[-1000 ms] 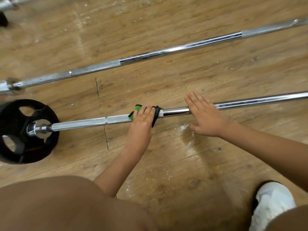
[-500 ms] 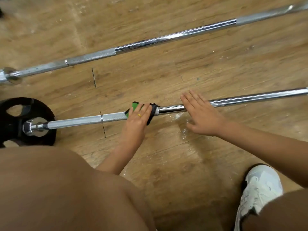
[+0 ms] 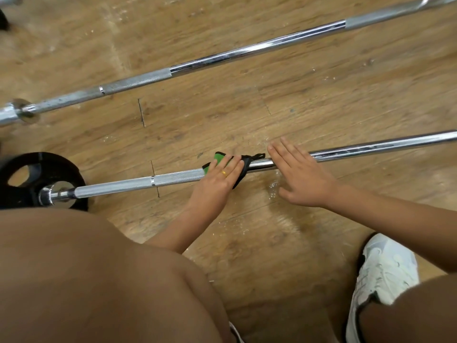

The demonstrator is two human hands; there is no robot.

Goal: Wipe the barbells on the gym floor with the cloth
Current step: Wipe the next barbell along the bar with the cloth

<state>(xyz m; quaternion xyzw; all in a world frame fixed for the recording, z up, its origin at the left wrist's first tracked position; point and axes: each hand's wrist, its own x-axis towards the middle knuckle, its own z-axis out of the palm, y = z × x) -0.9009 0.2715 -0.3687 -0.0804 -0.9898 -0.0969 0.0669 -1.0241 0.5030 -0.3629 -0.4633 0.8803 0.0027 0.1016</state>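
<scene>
currently mid-wipe on the near barbell (image 3: 173, 178) lying on the gym floor (image 3: 247, 107), left grip (image 3: 217, 180) pressing the cloth (image 3: 218, 158) onto it with near-flat fingers, right grip (image 3: 301, 179) open, flat, steadying; next likely needs sliding the cloth along.

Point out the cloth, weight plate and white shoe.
cloth (image 3: 218, 159): head view, green patch beside the fingers.
weight plate (image 3: 61, 162): head view, black outer rim.
white shoe (image 3: 388, 268): head view, laced upper.
</scene>
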